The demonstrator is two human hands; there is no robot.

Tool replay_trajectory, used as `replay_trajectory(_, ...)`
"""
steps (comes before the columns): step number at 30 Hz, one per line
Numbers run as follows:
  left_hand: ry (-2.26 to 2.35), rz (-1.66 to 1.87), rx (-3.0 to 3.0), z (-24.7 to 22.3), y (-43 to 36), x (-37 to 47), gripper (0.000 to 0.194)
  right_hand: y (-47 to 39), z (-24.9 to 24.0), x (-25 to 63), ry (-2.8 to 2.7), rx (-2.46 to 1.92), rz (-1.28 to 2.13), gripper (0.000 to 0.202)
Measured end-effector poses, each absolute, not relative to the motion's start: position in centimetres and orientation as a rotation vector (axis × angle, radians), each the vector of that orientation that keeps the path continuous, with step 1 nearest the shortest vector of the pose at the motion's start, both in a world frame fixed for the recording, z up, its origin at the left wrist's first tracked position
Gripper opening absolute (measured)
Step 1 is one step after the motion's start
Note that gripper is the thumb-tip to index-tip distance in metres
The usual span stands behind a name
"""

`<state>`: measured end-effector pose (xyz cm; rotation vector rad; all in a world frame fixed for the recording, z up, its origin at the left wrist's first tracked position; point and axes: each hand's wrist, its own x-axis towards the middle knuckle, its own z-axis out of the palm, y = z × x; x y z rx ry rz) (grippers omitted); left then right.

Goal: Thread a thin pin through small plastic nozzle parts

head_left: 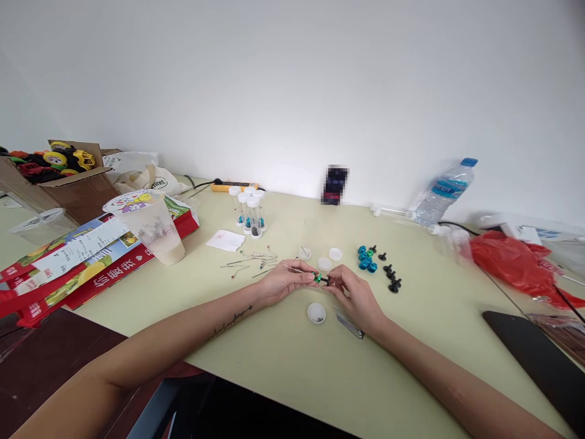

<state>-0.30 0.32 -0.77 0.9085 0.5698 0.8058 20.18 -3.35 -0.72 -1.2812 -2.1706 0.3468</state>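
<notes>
Left hand [287,281] pinches green part [317,277], mid-table; right hand [355,297] pinches black piece [325,281] at its 3 o'clock, likely for alignment. White cap [314,311] at 6 presumably corrals small bits [320,319]; loose black studs [390,275] at 3.

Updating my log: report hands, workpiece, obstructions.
Left hand pinching green piece. Right hand gripping black piece beside it. White cap and metal rods close by, near side; neither between the hands.

Tubes [255,222] behind left hand [284,281], rods [350,327] before right hand [359,299]
</notes>
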Motion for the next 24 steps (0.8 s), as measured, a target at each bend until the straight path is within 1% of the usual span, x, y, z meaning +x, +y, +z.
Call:
replay_trajectory(4,0.581,0.790,0.907,-0.63,0.30,-0.38,0.030,-3.34,-0.65,20.24,-2.184,-1.268,0.360,0.028)
replay_trajectory(15,0.577,0.794,0.945,-0.47,0.31,-0.39,0.031,-2.99,-0.33,20.06,-2.253,-1.306,0.293,0.045)
replay_trajectory(19,0.582,0.805,0.921,-0.48,0.41,-0.47,0.028,-3.24,-0.20,19.97,-2.212,-1.325,0.329,0.037)
replay_trajectory(24,0.610,0.807,0.926,-0.49,0.48,-0.50,0.031,-3.27,-0.61,20.09,-2.184,-1.280,0.334,0.031)
